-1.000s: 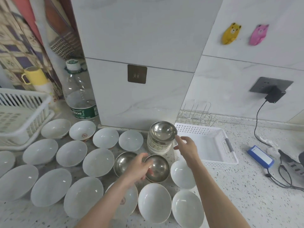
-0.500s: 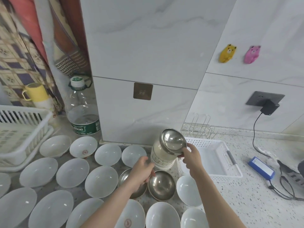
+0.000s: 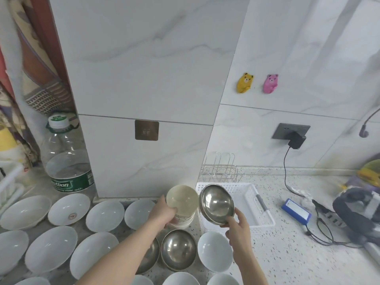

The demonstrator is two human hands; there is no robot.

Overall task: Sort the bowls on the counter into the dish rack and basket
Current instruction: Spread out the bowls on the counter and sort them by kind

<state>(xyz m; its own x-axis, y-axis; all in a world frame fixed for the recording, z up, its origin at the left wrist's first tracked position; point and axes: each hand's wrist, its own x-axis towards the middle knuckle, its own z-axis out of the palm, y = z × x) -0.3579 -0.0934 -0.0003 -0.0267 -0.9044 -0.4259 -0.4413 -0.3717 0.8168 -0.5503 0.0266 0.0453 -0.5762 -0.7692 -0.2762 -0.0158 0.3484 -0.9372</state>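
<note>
My right hand (image 3: 239, 228) grips a tilted steel bowl (image 3: 217, 203) over the near left corner of the white basket (image 3: 249, 204), while my left hand (image 3: 164, 212) grips the stack of cream bowls (image 3: 182, 202) just left of it.

Your speckled worktop (image 3: 277, 254) carries many white bowls (image 3: 104, 215) spread in rows across its left part, with two steel bowls (image 3: 178, 249) side by side among them near the front. A large water bottle (image 3: 66, 159) stands at the back left. A white plastic basket (image 3: 249, 202) sits right of the bowls, with a wire rack (image 3: 221, 171) behind it. Further right lie a blue box (image 3: 296, 210) and black cables (image 3: 320, 231).
</note>
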